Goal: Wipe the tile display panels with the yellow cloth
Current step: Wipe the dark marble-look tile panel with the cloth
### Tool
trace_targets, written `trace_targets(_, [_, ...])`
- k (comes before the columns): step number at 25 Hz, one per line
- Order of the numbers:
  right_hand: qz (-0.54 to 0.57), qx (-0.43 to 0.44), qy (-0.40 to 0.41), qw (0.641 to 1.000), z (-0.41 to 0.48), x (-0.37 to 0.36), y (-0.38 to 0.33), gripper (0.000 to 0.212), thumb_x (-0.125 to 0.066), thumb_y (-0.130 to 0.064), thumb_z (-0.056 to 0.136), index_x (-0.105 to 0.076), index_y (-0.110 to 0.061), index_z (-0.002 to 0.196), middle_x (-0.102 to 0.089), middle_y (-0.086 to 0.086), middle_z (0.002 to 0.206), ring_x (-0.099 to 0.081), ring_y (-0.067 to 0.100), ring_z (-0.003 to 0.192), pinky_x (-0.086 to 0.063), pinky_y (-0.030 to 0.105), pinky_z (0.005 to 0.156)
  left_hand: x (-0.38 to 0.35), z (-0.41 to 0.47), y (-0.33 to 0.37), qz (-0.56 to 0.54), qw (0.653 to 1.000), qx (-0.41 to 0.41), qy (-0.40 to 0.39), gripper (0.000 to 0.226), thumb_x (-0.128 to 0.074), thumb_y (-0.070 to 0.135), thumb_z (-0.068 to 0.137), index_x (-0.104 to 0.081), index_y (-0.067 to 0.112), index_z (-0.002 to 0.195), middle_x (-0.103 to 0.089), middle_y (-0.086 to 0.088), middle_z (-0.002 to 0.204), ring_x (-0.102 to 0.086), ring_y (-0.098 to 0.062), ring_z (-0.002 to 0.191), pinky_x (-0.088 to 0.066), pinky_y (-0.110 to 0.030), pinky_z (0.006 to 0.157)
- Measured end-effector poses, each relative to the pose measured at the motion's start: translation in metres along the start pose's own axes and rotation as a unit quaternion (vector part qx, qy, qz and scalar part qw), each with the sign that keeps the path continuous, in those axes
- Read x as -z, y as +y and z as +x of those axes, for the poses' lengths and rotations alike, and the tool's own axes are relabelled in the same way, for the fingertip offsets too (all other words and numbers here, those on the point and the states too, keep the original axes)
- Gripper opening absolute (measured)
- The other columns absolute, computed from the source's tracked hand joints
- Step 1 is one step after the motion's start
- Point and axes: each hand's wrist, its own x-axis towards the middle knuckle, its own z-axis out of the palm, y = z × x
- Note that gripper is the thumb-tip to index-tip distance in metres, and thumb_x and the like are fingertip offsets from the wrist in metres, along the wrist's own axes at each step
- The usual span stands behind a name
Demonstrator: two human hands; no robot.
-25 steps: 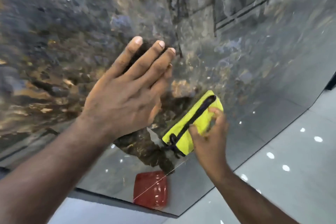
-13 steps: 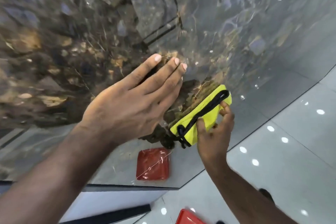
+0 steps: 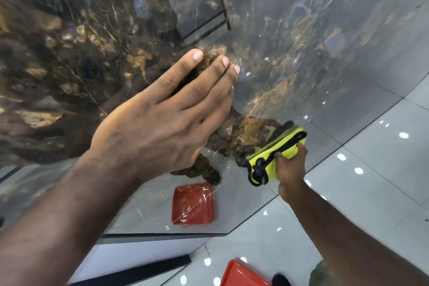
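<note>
A glossy dark marble tile display panel (image 3: 81, 42) with brown and gold veins fills most of the view. My left hand (image 3: 167, 121) presses flat against it, fingers straight and together. Lower right, my right hand (image 3: 289, 165) grips the folded yellow cloth (image 3: 269, 158), which has a black edge, and holds it against the panel's lower part. The cloth's mirror image shows in the shiny surface just above it.
A red square tray (image 3: 241, 274) lies on the glossy white floor (image 3: 371, 181) at the bottom, and its reflection (image 3: 192, 203) shows in the panel. A black strip (image 3: 139, 271) runs along the panel's base. A dark shoe tip (image 3: 279, 280) sits beside the tray.
The view has tilted down, bringing the floor and the red tray into sight. My right hand has slid the cloth down and to the right along the panel. My left hand stays pressed flat.
</note>
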Motion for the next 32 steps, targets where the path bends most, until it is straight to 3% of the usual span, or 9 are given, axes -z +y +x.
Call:
trace_targets(5, [0.019, 0.135, 0.009, 0.991, -0.009, 0.014, -0.021, 0.070, -0.071, -0.018, 0.095, -0.037, -0.039, 0.153, -0.050, -0.004, 0.150, -0.050, 0.012, 0.137, -0.043, 0.034, 0.107, 0.002, 0.002, -0.001, 0.003, 1.000, 0.001, -0.011, 0.071, -0.035, 0.035, 0.112, -0.021, -0.009, 0.166, -0.019, -0.028, 0.175, -0.022, -0.041, 0.164, -0.014, -0.059, 0.134])
trace_targets(9, [-0.004, 0.065, 0.032, 0.997, 0.013, 0.020, -0.039, 0.071, -0.067, -0.021, 0.094, -0.034, -0.036, 0.155, -0.057, 0.004, 0.137, -0.059, 0.033, 0.129, -0.050, 0.046, 0.105, 0.000, 0.001, 0.000, 0.003, 1.000, -0.003, -0.011, 0.070, -0.031, 0.035, 0.113, -0.021, -0.009, 0.166, -0.016, -0.028, 0.176, -0.020, -0.041, 0.164, -0.013, -0.060, 0.134])
trace_targets(11, [-0.014, 0.163, 0.027, 0.986, -0.013, 0.023, -0.049, 0.069, -0.073, -0.019, 0.089, -0.042, -0.031, 0.149, -0.058, 0.001, 0.129, -0.059, 0.030, 0.125, -0.050, 0.044, 0.103, -0.001, 0.000, 0.000, 0.005, 1.000, -0.001, -0.008, 0.070, -0.030, 0.035, 0.112, -0.021, -0.009, 0.166, -0.017, -0.028, 0.176, -0.021, -0.041, 0.164, -0.013, -0.059, 0.134])
trace_targets(13, [-0.022, 0.311, 0.010, 0.950, -0.039, 0.031, -0.075, 0.070, -0.076, -0.012, 0.085, -0.047, -0.033, 0.144, -0.054, -0.004, 0.133, -0.053, 0.012, 0.125, -0.046, 0.035, 0.100, 0.000, 0.000, 0.000, 0.004, 1.000, -0.003, -0.001, 0.070, -0.031, 0.035, 0.112, -0.021, -0.008, 0.166, -0.017, -0.028, 0.176, -0.021, -0.041, 0.164, -0.013, -0.059, 0.134])
trace_targets(15, [-0.005, 0.370, 0.038, 0.928, -0.038, 0.038, -0.116, 0.070, -0.072, -0.011, 0.085, -0.049, -0.035, 0.146, -0.050, -0.002, 0.140, -0.046, -0.006, 0.124, -0.043, 0.025, 0.103, 0.002, 0.001, 0.000, -0.014, 1.000, -0.009, 0.002, 0.073, -0.035, 0.037, 0.111, -0.020, -0.006, 0.167, -0.014, -0.028, 0.177, -0.019, -0.042, 0.164, -0.012, -0.059, 0.134])
trace_targets(19, [0.038, 0.336, 0.084, 0.937, -0.043, 0.054, -0.182, 0.072, -0.059, -0.029, 0.080, -0.048, -0.033, 0.151, -0.047, 0.002, 0.133, -0.048, 0.021, 0.131, -0.038, 0.041, 0.118, 0.023, 0.010, -0.012, -0.094, 0.994, 0.049, 0.035, 0.072, -0.053, 0.033, 0.104, -0.035, 0.001, 0.165, -0.024, -0.020, 0.177, -0.025, -0.037, 0.164, -0.013, -0.054, 0.135])
trace_targets(24, [-0.060, 0.569, 0.057, 0.818, -0.079, 0.066, -0.257, 0.073, -0.068, -0.004, 0.085, -0.048, -0.033, 0.150, -0.044, 0.014, 0.142, -0.038, -0.010, 0.121, -0.027, 0.002, 0.102, 0.056, 0.047, -0.077, -0.077, 0.982, 0.115, 0.126, 0.060, -0.054, 0.033, 0.101, -0.053, 0.004, 0.153, -0.044, -0.018, 0.167, -0.040, -0.037, 0.156, -0.019, -0.057, 0.133])
trace_targets(28, [-0.022, 0.467, 0.092, 0.879, -0.072, 0.077, -0.287, 0.072, -0.067, -0.009, 0.092, -0.042, -0.025, 0.158, -0.046, 0.017, 0.145, -0.038, 0.006, 0.113, -0.026, 0.009, 0.097, 0.064, 0.073, -0.111, -0.049, 0.982, 0.130, 0.127, 0.060, -0.049, 0.036, 0.101, -0.051, 0.005, 0.152, -0.041, -0.018, 0.168, -0.036, -0.037, 0.157, -0.015, -0.058, 0.134])
trace_targets(32, [-0.070, 0.583, 0.068, 0.806, -0.092, 0.074, -0.301, 0.067, -0.072, -0.021, 0.094, -0.044, -0.036, 0.153, -0.042, 0.003, 0.141, -0.036, -0.022, 0.111, -0.020, -0.006, 0.097, 0.055, 0.081, -0.101, -0.005, 0.985, 0.131, 0.110, 0.068, -0.042, 0.038, 0.105, -0.036, -0.003, 0.159, -0.027, -0.026, 0.172, -0.026, -0.043, 0.160, -0.010, -0.063, 0.132])
